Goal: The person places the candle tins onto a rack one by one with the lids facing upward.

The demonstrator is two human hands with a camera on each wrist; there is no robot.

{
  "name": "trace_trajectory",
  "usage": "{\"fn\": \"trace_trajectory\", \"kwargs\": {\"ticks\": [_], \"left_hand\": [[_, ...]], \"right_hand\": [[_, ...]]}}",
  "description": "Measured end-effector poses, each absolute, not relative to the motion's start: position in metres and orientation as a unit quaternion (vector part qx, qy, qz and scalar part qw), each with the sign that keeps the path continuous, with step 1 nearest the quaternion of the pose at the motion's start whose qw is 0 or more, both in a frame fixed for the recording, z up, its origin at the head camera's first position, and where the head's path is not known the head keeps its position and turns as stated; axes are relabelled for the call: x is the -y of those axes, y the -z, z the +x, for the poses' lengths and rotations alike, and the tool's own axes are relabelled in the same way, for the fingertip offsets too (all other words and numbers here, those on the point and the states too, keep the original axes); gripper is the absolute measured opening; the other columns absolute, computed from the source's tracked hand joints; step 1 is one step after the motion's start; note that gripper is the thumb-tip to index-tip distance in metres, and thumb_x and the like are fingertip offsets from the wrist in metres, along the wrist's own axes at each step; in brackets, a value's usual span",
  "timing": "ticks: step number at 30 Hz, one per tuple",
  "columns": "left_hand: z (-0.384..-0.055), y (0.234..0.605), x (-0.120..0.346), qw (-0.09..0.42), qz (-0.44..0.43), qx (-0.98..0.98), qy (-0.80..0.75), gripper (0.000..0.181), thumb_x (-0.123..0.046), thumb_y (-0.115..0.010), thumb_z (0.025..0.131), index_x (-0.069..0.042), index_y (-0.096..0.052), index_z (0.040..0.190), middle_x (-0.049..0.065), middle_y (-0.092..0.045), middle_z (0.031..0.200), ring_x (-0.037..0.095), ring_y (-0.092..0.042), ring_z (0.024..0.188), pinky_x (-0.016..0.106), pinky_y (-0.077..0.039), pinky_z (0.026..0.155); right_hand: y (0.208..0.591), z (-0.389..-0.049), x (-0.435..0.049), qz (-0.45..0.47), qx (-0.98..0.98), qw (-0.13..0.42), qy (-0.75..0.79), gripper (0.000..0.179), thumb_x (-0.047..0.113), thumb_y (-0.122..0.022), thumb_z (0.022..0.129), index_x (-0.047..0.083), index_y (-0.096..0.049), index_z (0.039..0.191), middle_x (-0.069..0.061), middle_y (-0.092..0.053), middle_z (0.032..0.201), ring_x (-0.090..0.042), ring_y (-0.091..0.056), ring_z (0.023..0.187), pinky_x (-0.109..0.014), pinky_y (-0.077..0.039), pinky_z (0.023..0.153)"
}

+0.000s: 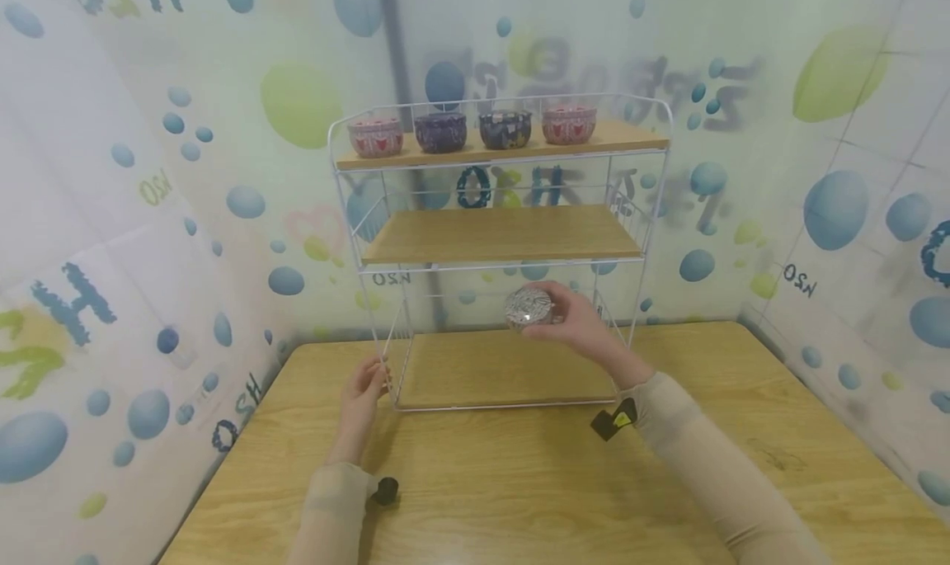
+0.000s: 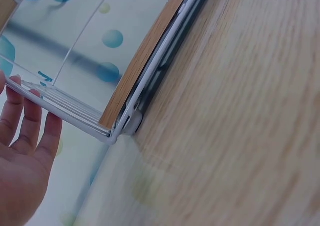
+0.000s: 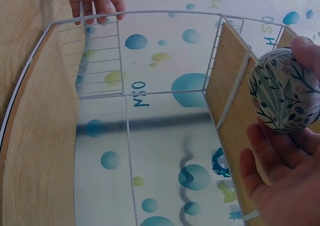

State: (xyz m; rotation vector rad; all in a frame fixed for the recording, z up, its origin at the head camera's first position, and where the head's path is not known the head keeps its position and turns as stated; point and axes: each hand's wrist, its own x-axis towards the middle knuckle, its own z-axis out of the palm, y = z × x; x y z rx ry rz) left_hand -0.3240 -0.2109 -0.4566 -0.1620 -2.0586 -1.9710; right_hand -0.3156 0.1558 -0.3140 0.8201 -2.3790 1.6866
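Observation:
My right hand (image 1: 570, 322) holds a small round tin (image 1: 529, 308) between thumb and fingers, in front of the rack's lower opening. The right wrist view shows leaves and flowers printed on the tin (image 3: 284, 90), with the right hand (image 3: 285, 171) around it. A three-tier rack (image 1: 505, 256) with white wire frame and wooden boards stands on the table. At its lower left, my left hand (image 1: 365, 381) grips the front upright. In the left wrist view, the left hand's fingers (image 2: 31, 123) curl round that white wire (image 2: 70, 120).
Along the top board stand several patterned round containers: a pink one (image 1: 375, 138), two dark ones, including a blue-purple one (image 1: 441, 134), and another pink one (image 1: 569, 125). The wooden table (image 1: 475, 482) reaches a bubble-print curtain (image 1: 297, 194) behind and at the sides.

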Motion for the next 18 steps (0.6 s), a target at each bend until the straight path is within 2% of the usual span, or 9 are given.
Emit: {"fn": "trace_trajectory", "kwargs": {"ticks": [8, 12, 18], "left_hand": [[-0.327, 0.457, 0.212, 0.132, -0.043, 0.711, 0.689, 0.028, -0.018, -0.052, 0.102, -0.003, -0.053, 0.125, -0.008, -0.063, 0.099, 0.032, -0.055, 0.109, 0.038, -0.051, 0.095], [-0.328, 0.457, 0.212, 0.125, -0.038, 0.707, 0.695, 0.03, -0.016, -0.051, 0.102, -0.002, -0.051, 0.128, -0.009, -0.063, 0.099, 0.028, -0.055, 0.108, 0.037, -0.05, 0.096], [-0.328, 0.458, 0.212, 0.129, -0.038, 0.706, 0.695, 0.027, -0.016, -0.052, 0.102, -0.005, -0.054, 0.127, -0.007, -0.064, 0.101, 0.032, -0.054, 0.11, 0.032, -0.051, 0.093]], "right_hand": [[0.307, -0.315, -0.163, 0.285, 0.772, 0.083, -0.562, 0.061, 0.005, -0.079, 0.077, 0.001, -0.052, 0.132, -0.016, -0.06, 0.119, -0.028, -0.058, 0.099, -0.034, -0.055, 0.08], [0.302, -0.313, -0.166, 0.279, 0.774, 0.083, -0.562, 0.062, 0.004, -0.078, 0.077, 0.001, -0.051, 0.132, -0.017, -0.059, 0.118, -0.029, -0.057, 0.096, -0.033, -0.055, 0.077], [0.297, -0.31, -0.169, 0.267, 0.782, 0.09, -0.555, 0.062, 0.003, -0.079, 0.076, -0.001, -0.051, 0.131, -0.019, -0.058, 0.119, -0.031, -0.057, 0.098, -0.032, -0.056, 0.077]]}}
